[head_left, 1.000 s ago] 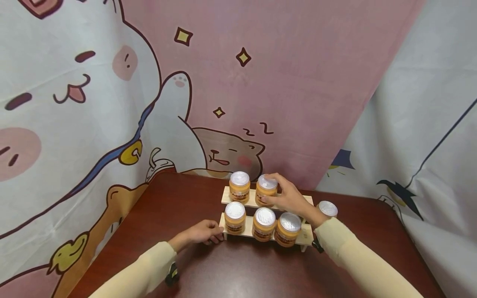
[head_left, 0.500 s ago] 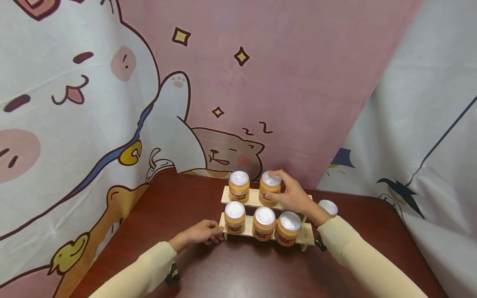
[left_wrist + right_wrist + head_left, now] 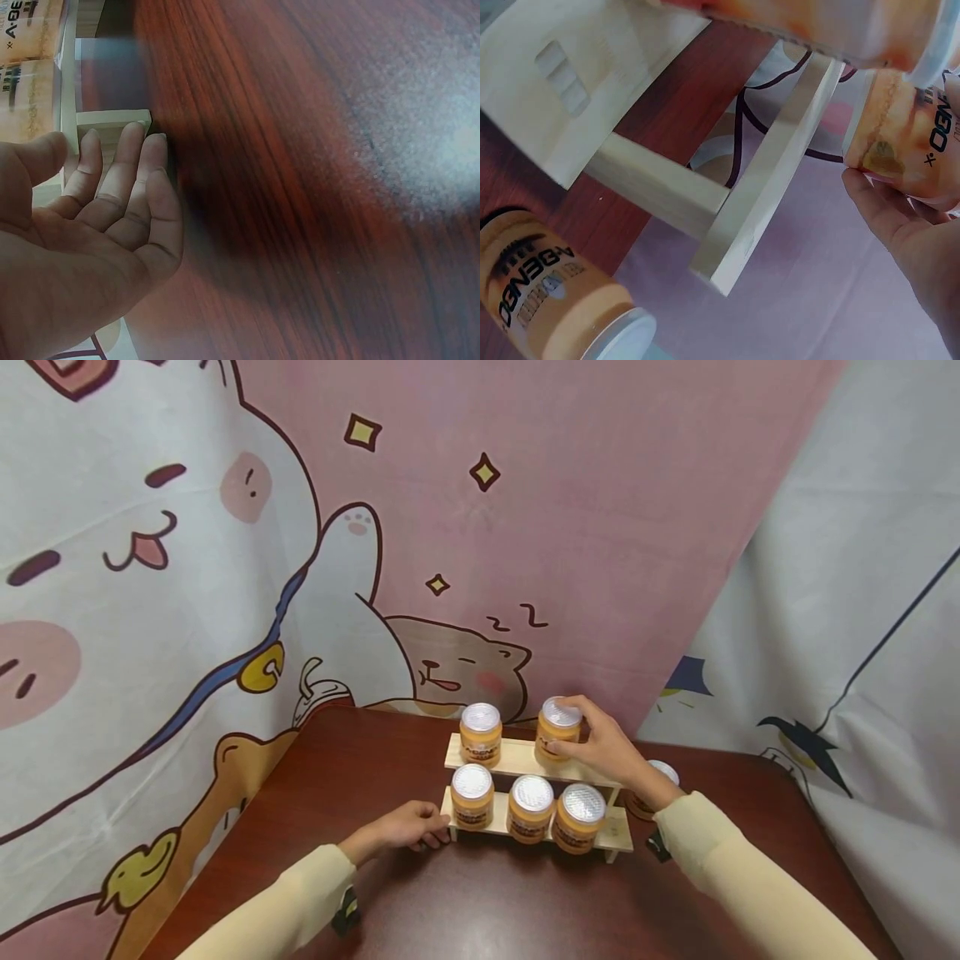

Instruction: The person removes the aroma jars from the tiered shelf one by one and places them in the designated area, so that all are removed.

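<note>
Head view: right hand (image 3: 603,752) grips a jar (image 3: 557,737) upright, lid up, long axis vertical, on the upper shelf of the wooden rack (image 3: 517,762). Left hand (image 3: 408,827), fingers loosely curled and holding nothing, touches the rack's lower left end.

Jars (image 3: 531,808): orange, silver lids. Rack (image 3: 517,761): pale wood. Table (image 3: 480,902): dark red-brown woodgrain. Sleeves (image 3: 750,885): cream. Backdrop (image 3: 600,527): pink, cartoon cats.

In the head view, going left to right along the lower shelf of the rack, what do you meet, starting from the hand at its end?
Left hand → left jar → middle jar → right jar → bare end of the lower shelf.
</note>
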Action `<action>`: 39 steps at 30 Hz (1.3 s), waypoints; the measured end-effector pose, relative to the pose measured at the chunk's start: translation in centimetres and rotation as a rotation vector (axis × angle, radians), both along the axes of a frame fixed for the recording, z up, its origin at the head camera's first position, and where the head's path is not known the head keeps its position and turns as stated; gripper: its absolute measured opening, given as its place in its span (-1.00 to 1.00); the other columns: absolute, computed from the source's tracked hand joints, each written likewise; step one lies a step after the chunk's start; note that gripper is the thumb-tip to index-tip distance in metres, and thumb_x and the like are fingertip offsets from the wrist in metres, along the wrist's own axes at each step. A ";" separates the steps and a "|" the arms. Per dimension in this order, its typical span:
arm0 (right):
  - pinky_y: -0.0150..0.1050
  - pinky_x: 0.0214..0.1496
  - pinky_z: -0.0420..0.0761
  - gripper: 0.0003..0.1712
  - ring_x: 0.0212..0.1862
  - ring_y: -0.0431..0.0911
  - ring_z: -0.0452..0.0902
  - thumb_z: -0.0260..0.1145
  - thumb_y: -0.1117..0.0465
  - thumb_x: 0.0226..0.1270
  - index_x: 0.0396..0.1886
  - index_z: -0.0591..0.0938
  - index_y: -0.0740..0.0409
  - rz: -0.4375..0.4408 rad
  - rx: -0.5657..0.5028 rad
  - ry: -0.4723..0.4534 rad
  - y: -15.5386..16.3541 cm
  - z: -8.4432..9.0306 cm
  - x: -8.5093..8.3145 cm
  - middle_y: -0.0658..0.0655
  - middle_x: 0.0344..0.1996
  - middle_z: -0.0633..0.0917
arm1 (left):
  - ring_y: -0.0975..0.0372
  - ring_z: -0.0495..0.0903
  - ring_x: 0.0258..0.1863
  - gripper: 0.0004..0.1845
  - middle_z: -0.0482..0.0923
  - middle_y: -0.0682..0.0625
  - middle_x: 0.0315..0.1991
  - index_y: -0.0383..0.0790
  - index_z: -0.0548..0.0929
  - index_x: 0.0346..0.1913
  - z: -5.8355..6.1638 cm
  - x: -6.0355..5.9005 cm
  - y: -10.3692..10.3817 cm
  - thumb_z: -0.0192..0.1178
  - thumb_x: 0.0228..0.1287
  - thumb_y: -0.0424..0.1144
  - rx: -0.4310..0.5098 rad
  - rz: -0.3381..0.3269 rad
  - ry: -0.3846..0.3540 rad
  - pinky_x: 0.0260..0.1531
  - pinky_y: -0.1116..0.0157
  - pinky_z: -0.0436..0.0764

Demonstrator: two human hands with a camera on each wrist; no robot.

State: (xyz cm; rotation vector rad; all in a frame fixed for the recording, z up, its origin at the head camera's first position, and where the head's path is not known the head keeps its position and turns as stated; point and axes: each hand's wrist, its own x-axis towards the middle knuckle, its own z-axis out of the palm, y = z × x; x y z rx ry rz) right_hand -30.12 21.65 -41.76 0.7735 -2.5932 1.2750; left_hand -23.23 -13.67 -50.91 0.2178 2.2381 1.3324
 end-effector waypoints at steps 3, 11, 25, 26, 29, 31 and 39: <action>-0.15 -0.15 0.61 -0.25 -0.15 0.00 0.61 0.56 0.13 0.16 0.31 0.43 0.02 -0.007 0.004 -0.008 0.5 0.2 0.1 0.23 0.08 0.63 | 0.02 0.72 -0.16 -0.62 0.75 -0.21 -0.15 -0.40 0.59 -0.15 0.0 0.0 0.0 0.06 0.53 -0.06 -0.002 0.000 -0.003 -0.27 0.13 0.63; -0.28 -0.22 0.59 -0.24 -0.18 0.02 0.62 0.56 0.18 0.16 0.32 0.41 0.05 -0.036 0.025 -0.015 1.8 1.0 0.5 0.28 0.08 0.60 | 0.04 0.72 -0.18 -0.62 0.74 -0.23 -0.15 -0.42 0.59 -0.14 0.1 0.0 0.1 0.07 0.53 -0.07 -0.004 0.001 -0.007 -0.28 0.16 0.62; -0.28 -0.20 0.61 -0.26 -0.06 0.13 0.63 0.50 0.18 0.24 0.35 0.37 0.12 -0.069 0.023 -0.028 4.4 1.4 0.7 0.34 0.12 0.56 | 0.06 0.72 -0.19 -0.61 0.75 -0.19 -0.16 -0.40 0.60 -0.15 -0.2 -0.2 0.0 0.08 0.53 -0.05 -0.003 0.005 -0.010 -0.29 0.15 0.62; -0.28 -0.21 0.62 -0.26 -0.07 0.13 0.63 0.50 0.17 0.24 0.35 0.37 0.12 -0.074 0.026 -0.026 4.5 1.4 0.7 0.34 0.11 0.56 | 0.06 0.72 -0.18 -0.61 0.75 -0.19 -0.16 -0.39 0.60 -0.15 -0.2 -0.2 0.0 0.08 0.53 -0.05 -0.004 0.006 -0.011 -0.28 0.16 0.62; -0.28 -0.20 0.62 -0.26 -0.06 0.12 0.63 0.50 0.16 0.24 0.35 0.36 0.10 -0.084 0.035 -0.027 5.0 1.2 0.8 0.33 0.12 0.56 | 0.07 0.72 -0.18 -0.62 0.75 -0.18 -0.17 -0.38 0.60 -0.16 -0.2 -0.2 0.0 0.07 0.53 -0.05 -0.008 0.005 -0.010 -0.28 0.17 0.62; -0.29 -0.22 0.63 -0.25 -0.06 0.14 0.63 0.50 0.16 0.25 0.36 0.35 0.10 -0.084 0.031 -0.034 5.4 1.1 0.9 0.33 0.12 0.55 | 0.07 0.72 -0.18 -0.62 0.75 -0.17 -0.17 -0.38 0.60 -0.16 -0.1 -0.2 0.0 0.07 0.53 -0.05 -0.008 0.005 -0.012 -0.28 0.17 0.62; -0.28 -0.15 0.64 -0.28 0.06 0.21 0.59 0.46 0.19 0.29 0.36 0.33 0.15 -0.090 0.026 -0.008 6.7 1.3 0.8 0.37 0.18 0.51 | 0.04 0.72 -0.17 -0.61 0.75 -0.19 -0.15 -0.39 0.60 -0.14 -0.2 -0.2 0.0 0.07 0.53 -0.05 -0.011 -0.002 -0.012 -0.29 0.16 0.62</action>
